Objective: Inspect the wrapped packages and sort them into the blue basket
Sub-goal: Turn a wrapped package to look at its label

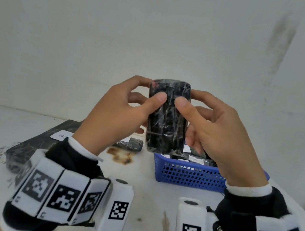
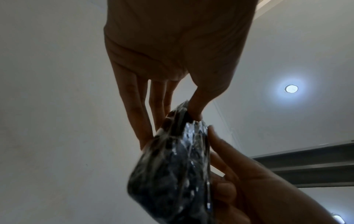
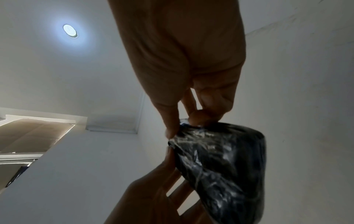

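Observation:
Both hands hold one black package [image 1: 166, 124] wrapped in shiny clear film upright in the air, above the table. My left hand [image 1: 128, 107] grips its left side, thumb on the front and fingers behind. My right hand [image 1: 207, 123] grips the right side the same way. The wrist views show the same package [image 2: 172, 174] [image 3: 224, 165] from below, pinched between thumbs and fingers. The blue basket [image 1: 188, 175] stands on the table just below and behind the package, with dark wrapped packages inside, partly hidden by my right hand.
A small wrapped package [image 1: 130, 144] lies on the table left of the basket, near a brown stain [image 1: 120, 155]. A large flat black wrapped item [image 1: 41, 140] with a white label [image 1: 61, 135] lies at the left. A white wall stands behind the table.

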`<state>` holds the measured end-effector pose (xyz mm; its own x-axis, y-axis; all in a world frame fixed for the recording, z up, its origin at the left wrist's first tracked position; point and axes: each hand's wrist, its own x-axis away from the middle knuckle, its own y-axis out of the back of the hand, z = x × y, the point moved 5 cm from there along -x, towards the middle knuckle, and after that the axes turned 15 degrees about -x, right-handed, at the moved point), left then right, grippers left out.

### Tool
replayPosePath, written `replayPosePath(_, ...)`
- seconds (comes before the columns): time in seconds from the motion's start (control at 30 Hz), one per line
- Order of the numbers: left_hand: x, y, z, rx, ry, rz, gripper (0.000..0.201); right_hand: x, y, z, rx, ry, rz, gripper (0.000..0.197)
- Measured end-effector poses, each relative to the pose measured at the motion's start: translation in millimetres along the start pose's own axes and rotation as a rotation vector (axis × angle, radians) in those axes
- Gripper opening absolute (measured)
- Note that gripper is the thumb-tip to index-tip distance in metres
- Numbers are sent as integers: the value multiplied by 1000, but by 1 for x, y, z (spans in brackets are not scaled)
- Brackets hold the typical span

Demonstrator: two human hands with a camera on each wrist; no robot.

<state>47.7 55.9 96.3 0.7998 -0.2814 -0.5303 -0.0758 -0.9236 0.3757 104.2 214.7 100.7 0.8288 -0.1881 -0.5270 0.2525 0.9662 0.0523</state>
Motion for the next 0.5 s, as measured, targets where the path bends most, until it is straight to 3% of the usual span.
replayPosePath(0.5,1,-4,-5,245,25,118,26,-2,-2,-3,-63,13,43,30)
